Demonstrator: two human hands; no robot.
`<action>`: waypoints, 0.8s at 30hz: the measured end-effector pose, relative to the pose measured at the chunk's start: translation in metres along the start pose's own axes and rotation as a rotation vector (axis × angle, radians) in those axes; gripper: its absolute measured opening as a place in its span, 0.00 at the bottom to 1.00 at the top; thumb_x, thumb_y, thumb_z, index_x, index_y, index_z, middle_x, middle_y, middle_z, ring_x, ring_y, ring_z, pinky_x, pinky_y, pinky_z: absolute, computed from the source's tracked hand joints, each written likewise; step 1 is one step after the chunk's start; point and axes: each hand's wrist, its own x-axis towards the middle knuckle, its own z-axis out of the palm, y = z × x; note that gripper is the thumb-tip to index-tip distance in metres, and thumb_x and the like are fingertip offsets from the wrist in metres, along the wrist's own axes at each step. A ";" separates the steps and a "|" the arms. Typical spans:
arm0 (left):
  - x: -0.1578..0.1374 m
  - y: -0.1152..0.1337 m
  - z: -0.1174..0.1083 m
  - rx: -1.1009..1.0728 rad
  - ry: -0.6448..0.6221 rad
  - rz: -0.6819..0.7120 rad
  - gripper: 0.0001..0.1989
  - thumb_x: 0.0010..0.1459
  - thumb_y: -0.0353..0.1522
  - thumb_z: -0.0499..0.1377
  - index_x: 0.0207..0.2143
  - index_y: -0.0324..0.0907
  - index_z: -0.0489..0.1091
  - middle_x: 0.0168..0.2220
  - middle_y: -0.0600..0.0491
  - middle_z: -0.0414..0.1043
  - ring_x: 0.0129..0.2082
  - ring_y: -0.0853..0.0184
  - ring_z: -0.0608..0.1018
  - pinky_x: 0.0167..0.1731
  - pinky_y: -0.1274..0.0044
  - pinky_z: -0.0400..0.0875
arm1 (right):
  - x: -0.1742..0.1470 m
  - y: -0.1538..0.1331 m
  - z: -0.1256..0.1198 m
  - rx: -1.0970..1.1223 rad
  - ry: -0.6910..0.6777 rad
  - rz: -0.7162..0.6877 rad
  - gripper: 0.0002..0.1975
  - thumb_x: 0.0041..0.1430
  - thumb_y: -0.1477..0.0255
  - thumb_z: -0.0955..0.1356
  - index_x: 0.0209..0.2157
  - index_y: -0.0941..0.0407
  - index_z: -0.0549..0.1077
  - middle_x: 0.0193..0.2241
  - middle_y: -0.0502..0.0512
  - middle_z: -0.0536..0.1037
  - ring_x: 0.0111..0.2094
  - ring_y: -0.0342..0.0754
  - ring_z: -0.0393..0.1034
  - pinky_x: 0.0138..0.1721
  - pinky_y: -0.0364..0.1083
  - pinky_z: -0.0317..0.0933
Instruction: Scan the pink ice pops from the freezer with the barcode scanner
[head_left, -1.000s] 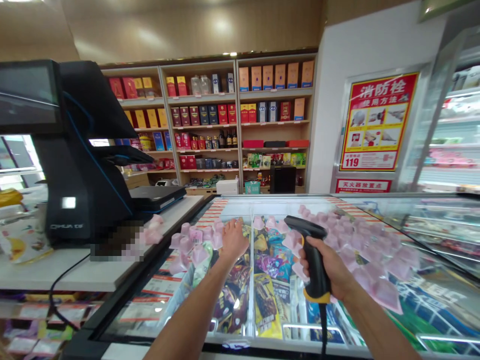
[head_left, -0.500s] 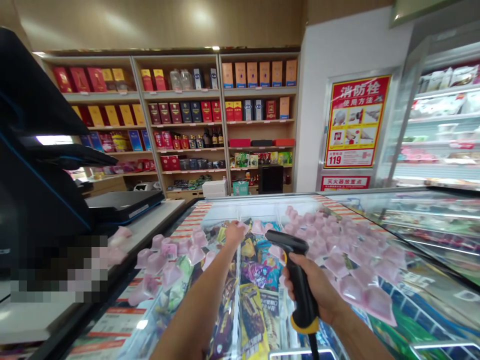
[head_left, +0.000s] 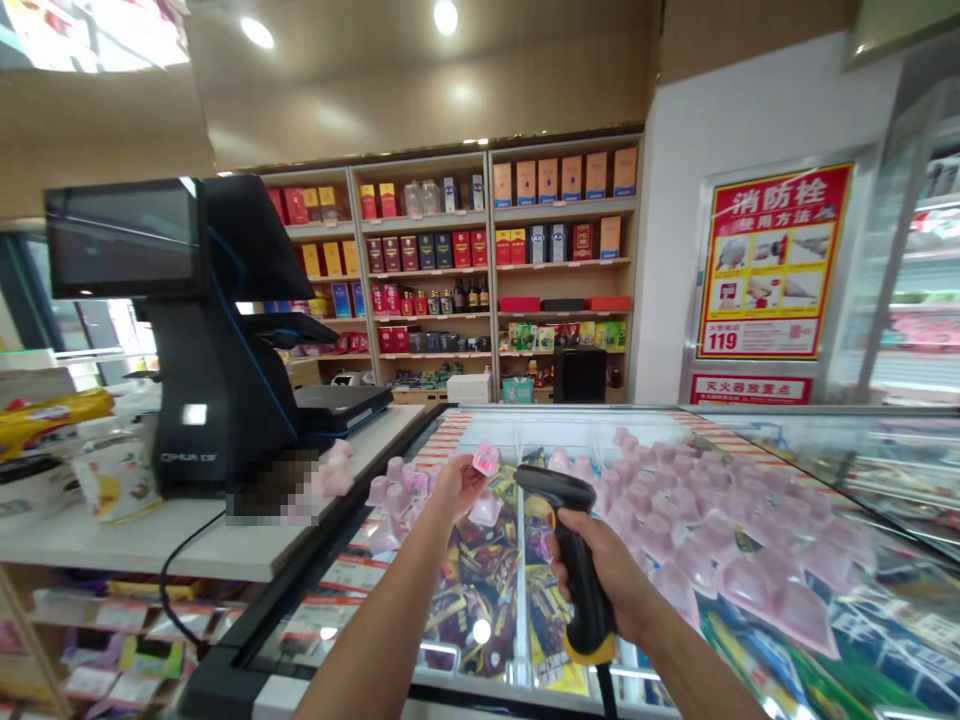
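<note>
My left hand (head_left: 459,488) is closed on a small pink plastic piece (head_left: 486,459), tilted so its barcode label faces the scanner; a red glow lies on the label. In my right hand (head_left: 611,565) is a black and yellow handheld barcode scanner (head_left: 556,488), its head pointed left at that label, its cord hanging down. Many translucent pink cup-shaped pieces (head_left: 780,590) cover the right side of the freezer's glass top (head_left: 499,425). A smaller group of pink pieces (head_left: 390,490) lies left of my left hand. One loose pink piece (head_left: 486,510) rests just below it.
Packaged ice creams (head_left: 480,600) show through the glass. On the left counter (head_left: 225,555) stand a black checkout terminal (head_left: 225,380) and more pink pieces (head_left: 335,468). Shelves of boxed goods (head_left: 427,250) line the back wall. A red poster (head_left: 776,262) hangs at right.
The view has swung left, showing more of the terminal. My left hand has lifted a pink piece and turned its label toward the scanner, where a red light now falls on it.
</note>
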 end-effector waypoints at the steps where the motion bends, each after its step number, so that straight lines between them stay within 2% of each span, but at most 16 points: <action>1: -0.002 -0.001 -0.003 0.039 0.022 0.023 0.15 0.53 0.34 0.50 0.43 0.38 0.61 0.41 0.49 0.65 0.37 0.68 0.70 0.34 0.70 0.67 | 0.000 0.001 0.003 -0.019 -0.002 0.002 0.12 0.46 0.63 0.62 0.24 0.59 0.64 0.14 0.46 0.66 0.11 0.37 0.57 0.11 0.38 0.54; 5: -0.011 -0.008 -0.018 0.246 0.157 0.167 0.15 0.53 0.35 0.50 0.43 0.39 0.61 0.42 0.49 0.64 0.38 0.67 0.70 0.36 0.69 0.66 | 0.001 0.003 0.005 -0.069 0.007 0.001 0.12 0.46 0.63 0.62 0.23 0.59 0.64 0.12 0.46 0.65 0.11 0.37 0.56 0.12 0.38 0.54; 9: -0.020 -0.016 -0.033 0.494 0.299 0.327 0.15 0.52 0.33 0.51 0.44 0.39 0.61 0.45 0.49 0.62 0.43 0.64 0.67 0.42 0.64 0.60 | 0.004 -0.002 -0.005 -0.059 0.037 -0.034 0.12 0.46 0.63 0.63 0.24 0.59 0.64 0.13 0.46 0.65 0.12 0.37 0.57 0.12 0.38 0.55; 14: -0.026 -0.015 -0.032 0.727 0.365 0.445 0.18 0.45 0.22 0.52 0.42 0.36 0.62 0.45 0.44 0.62 0.51 0.58 0.59 0.50 0.66 0.48 | 0.007 -0.011 -0.030 -0.063 0.129 -0.055 0.13 0.45 0.62 0.63 0.24 0.59 0.64 0.13 0.47 0.66 0.12 0.38 0.58 0.12 0.39 0.55; 17: -0.030 -0.016 -0.018 0.825 0.328 0.525 0.21 0.42 0.22 0.52 0.43 0.41 0.62 0.50 0.45 0.57 0.54 0.56 0.54 0.52 0.66 0.43 | 0.008 -0.016 -0.049 -0.003 0.181 -0.093 0.12 0.44 0.63 0.64 0.26 0.58 0.64 0.15 0.47 0.68 0.13 0.38 0.60 0.13 0.39 0.56; 19: -0.033 -0.022 -0.008 0.880 0.243 0.587 0.21 0.41 0.25 0.55 0.41 0.46 0.64 0.52 0.50 0.56 0.54 0.58 0.53 0.53 0.68 0.39 | 0.008 -0.020 -0.061 0.048 0.192 -0.117 0.11 0.44 0.64 0.65 0.27 0.57 0.64 0.15 0.46 0.67 0.14 0.38 0.60 0.13 0.38 0.56; 22: -0.031 -0.035 -0.003 0.943 0.117 0.630 0.16 0.38 0.26 0.59 0.33 0.51 0.68 0.48 0.54 0.63 0.54 0.60 0.55 0.54 0.68 0.33 | 0.009 -0.023 -0.074 0.090 0.218 -0.124 0.10 0.45 0.66 0.65 0.27 0.57 0.64 0.15 0.45 0.66 0.14 0.37 0.59 0.13 0.38 0.56; 24: -0.024 -0.041 -0.010 0.967 0.102 0.616 0.13 0.40 0.25 0.58 0.31 0.50 0.68 0.43 0.53 0.67 0.53 0.59 0.56 0.53 0.66 0.30 | 0.009 -0.024 -0.080 0.095 0.226 -0.128 0.10 0.45 0.66 0.65 0.28 0.57 0.64 0.15 0.45 0.66 0.14 0.37 0.59 0.13 0.38 0.56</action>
